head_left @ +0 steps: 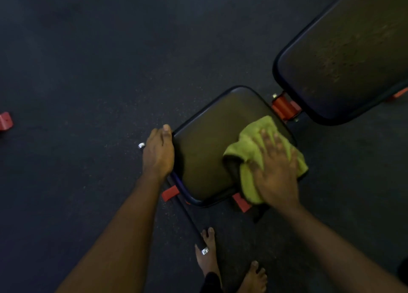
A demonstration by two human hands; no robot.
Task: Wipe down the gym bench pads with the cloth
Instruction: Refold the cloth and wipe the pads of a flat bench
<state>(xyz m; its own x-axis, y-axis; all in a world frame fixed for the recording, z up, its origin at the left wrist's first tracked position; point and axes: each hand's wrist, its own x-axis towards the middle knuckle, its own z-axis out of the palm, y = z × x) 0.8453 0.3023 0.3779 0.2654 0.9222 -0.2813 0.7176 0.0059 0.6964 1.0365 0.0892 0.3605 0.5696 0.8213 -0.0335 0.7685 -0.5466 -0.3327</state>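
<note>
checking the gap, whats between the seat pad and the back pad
In the head view, a red hinge bracket with a bolt sits between the seat pad and the back pad; around it, only dark floor.

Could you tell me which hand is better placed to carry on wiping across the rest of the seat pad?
The right hand. It lies flat on the green cloth on the right part of the seat pad. The left hand has no cloth; it grips the pad's left edge, probably steadying it.

Yellow-green cloth, black pads
</note>
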